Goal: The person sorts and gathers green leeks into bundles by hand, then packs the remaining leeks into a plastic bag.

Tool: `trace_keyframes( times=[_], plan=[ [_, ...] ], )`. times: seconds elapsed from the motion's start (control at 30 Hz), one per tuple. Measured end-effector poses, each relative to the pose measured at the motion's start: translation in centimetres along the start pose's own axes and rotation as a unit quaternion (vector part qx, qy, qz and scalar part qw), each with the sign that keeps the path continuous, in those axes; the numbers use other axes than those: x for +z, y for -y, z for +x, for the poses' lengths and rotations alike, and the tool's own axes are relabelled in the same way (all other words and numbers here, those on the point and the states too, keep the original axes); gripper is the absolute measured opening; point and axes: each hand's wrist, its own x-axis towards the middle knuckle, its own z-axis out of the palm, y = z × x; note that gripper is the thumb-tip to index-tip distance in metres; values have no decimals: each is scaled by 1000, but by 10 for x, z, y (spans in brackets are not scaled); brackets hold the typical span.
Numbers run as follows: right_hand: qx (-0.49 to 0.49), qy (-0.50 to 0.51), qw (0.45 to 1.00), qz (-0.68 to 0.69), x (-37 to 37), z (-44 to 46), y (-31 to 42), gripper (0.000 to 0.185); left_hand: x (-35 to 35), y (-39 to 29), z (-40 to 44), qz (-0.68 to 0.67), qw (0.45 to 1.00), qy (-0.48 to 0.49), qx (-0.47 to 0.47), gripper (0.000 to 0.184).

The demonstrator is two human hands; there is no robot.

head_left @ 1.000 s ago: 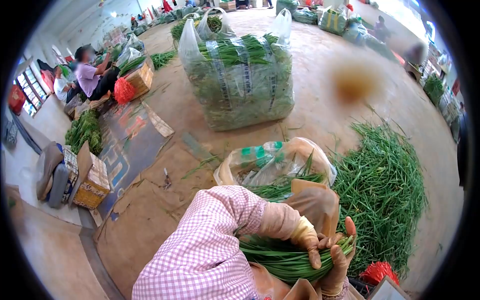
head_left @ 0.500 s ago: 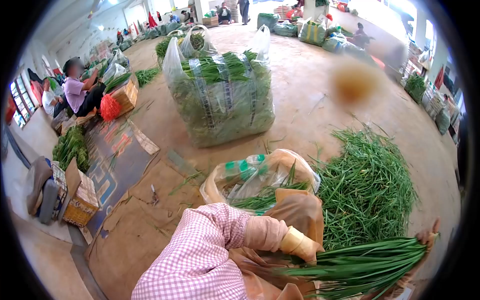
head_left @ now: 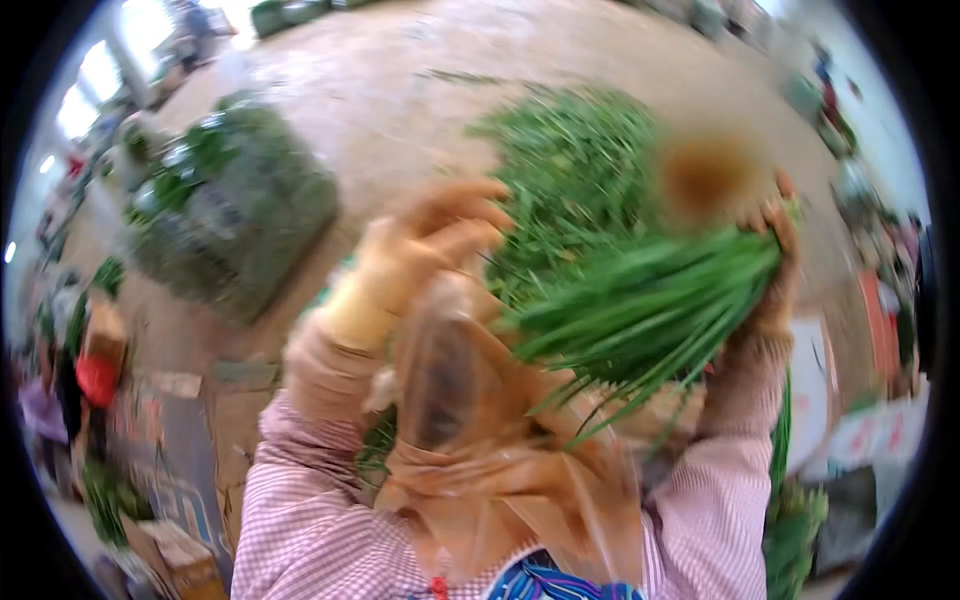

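Note:
My right hand (head_left: 778, 235) is closed around the base of a bunch of long green chives (head_left: 650, 310), whose leaves fan out to the left, blurred by motion. My left hand (head_left: 440, 235) is raised left of the leaf tips, fingers apart and nothing in it; it is blurred too. A loose pile of green leaves (head_left: 575, 170) lies on the floor just beyond both hands. Brown plastic sheeting (head_left: 470, 420) covers my lap and knees below the bunch.
A large clear bag packed with greens (head_left: 235, 210) stands on the floor at the left. More chives (head_left: 795, 530) lie at the lower right, near a white sheet (head_left: 812, 390). A seated person (head_left: 45, 410) and a cardboard box (head_left: 180, 560) are at the far left.
My view has turned right, so the big bag now appears further left. My left hand has lifted off the leaves. My right hand appears higher in view, still holding the chives.

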Motion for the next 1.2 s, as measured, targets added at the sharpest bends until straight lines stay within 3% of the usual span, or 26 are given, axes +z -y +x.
trace_keyframes(
  times=[0.07,0.2,0.27,0.33,0.37,0.43,0.6,0.7,0.8,0.87,0.93,1.0,1.07,1.2],
  plan=[
    [10,-1,997,78,-16,-4,-8,60,3,0,11,-111,994,15,-5,41],
    [19,25,988,149,-39,-5,-23,57,23,6,35,-174,984,40,-27,42],
    [22,65,985,157,-46,-7,-23,54,32,9,41,-211,973,98,-10,44],
    [47,111,980,159,-48,-5,-19,52,44,5,43,-198,976,88,-23,45],
    [25,38,989,138,-45,-11,-22,50,48,6,44,-189,979,76,-24,45],
    [11,5,991,134,-51,-16,-25,48,53,10,42,-179,981,66,-30,45],
    [48,-33,981,185,-101,-18,-46,42,74,26,8,-201,979,-27,-32,20],
    [48,-96,969,222,-109,-26,-51,42,88,24,-20,-127,987,-17,-94,17],
    [50,-130,969,203,-105,-32,-49,41,119,38,-34,-25,999,-3,24,14],
    [36,-150,974,166,-98,-36,-48,41,123,35,-42,95,992,68,-36,14],
    [22,-170,977,128,-92,-39,-45,41,131,41,-48,99,994,47,-1,16],
    [25,-185,975,116,-87,-42,-42,41,132,43,-53,21,991,33,-132,21],
    [31,-172,981,82,-103,-41,-49,42,131,47,-53,15,993,43,-108,26],
    [43,-166,978,119,-104,-42,-54,43,140,36,-55,20,977,143,-155,29]
  ],
)
